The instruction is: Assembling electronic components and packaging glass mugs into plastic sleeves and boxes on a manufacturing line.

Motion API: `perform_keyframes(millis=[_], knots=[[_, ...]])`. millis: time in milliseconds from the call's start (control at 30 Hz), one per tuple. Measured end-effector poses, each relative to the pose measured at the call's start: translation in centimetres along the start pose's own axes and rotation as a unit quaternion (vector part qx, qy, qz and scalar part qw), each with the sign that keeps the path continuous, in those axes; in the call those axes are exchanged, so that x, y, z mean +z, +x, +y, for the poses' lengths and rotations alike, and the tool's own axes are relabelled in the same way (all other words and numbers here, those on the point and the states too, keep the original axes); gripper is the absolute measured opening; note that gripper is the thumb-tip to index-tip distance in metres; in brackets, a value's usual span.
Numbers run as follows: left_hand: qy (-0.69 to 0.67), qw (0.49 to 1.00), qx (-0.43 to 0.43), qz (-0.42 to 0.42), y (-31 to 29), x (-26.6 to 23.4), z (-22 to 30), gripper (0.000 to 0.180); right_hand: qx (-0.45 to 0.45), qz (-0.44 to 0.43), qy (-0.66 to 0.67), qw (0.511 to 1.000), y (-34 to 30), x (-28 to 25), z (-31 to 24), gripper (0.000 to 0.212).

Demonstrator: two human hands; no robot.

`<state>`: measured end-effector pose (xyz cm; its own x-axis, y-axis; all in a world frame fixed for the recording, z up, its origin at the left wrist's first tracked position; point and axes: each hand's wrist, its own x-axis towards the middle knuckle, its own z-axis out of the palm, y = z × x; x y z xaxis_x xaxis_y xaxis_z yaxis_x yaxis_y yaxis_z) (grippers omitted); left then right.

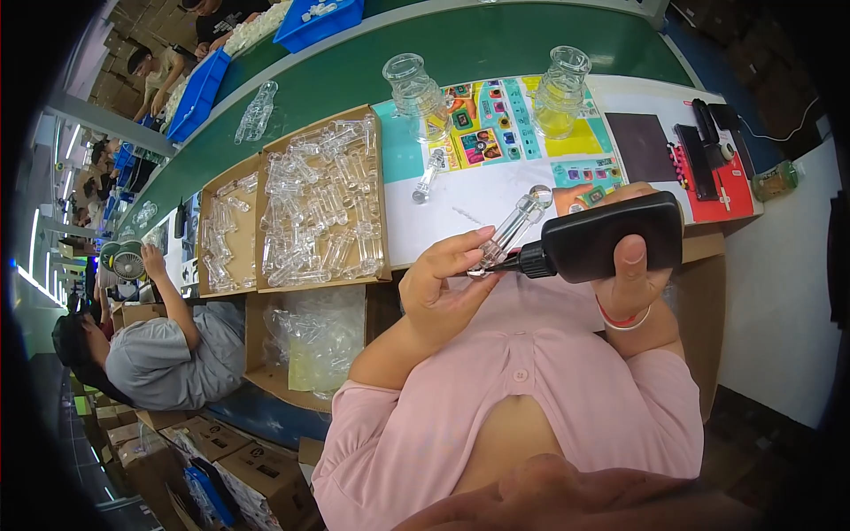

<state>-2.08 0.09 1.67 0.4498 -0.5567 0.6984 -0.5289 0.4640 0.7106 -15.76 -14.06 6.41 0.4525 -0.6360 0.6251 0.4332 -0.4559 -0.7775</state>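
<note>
My left hand (pixel 438 288) is closed, its thumb and fingers pinching the lower end of a clear tube-shaped piece (pixel 515 226) that tilts up to the right and ends in a round knob. In my right hand (pixel 630 281) lies a black squeeze bottle (pixel 611 234), tipped on its side. Its thin nozzle points left and meets the piece's lower end at my left fingertips; whether any liquid comes out is too small to tell. Beyond my hands, a similar clear piece (pixel 428 175) lies on the white sheet.
Cardboard trays of clear pieces (pixel 323 203) stand at left, above a box of plastic bags (pixel 310 341). Two clear bottle-shaped vessels (pixel 416 97) stand on the printed sheet. A phone (pixel 696 162) lies at right. A co-worker in grey (pixel 177 354) sits at left.
</note>
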Motion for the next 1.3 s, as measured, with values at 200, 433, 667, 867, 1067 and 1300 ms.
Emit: perform_keyframes(millis=[200,433,667,867,1067,1300], knots=[[0.065,0.998,0.023,-0.014,0.2,-0.2,0.4,0.045,0.006,0.008,-0.011,1.000,0.0,-0.2,-0.7,0.044],[0.127,0.991,0.039,-0.017,0.7,-0.3,0.9,0.042,-0.159,-0.155,-0.056,0.973,-0.3,-1.8,-1.9,0.044],[0.151,0.986,0.051,-0.039,1.3,-0.5,1.1,0.043,-0.252,-0.225,-0.053,0.940,-0.3,-1.9,-2.0,0.045],[-0.040,0.990,-0.120,-0.062,0.2,-0.6,0.9,0.041,-0.290,-0.177,-0.041,0.940,-0.8,-1.1,-1.6,0.045],[-0.285,0.915,-0.283,-0.028,0.2,-0.5,1.6,0.042,-0.300,-0.108,-0.008,0.948,-1.1,-1.0,-1.1,0.042],[-0.352,0.888,-0.291,-0.055,0.2,-0.7,1.1,0.040,-0.342,-0.110,0.021,0.933,-0.9,-0.6,-0.4,0.044]])
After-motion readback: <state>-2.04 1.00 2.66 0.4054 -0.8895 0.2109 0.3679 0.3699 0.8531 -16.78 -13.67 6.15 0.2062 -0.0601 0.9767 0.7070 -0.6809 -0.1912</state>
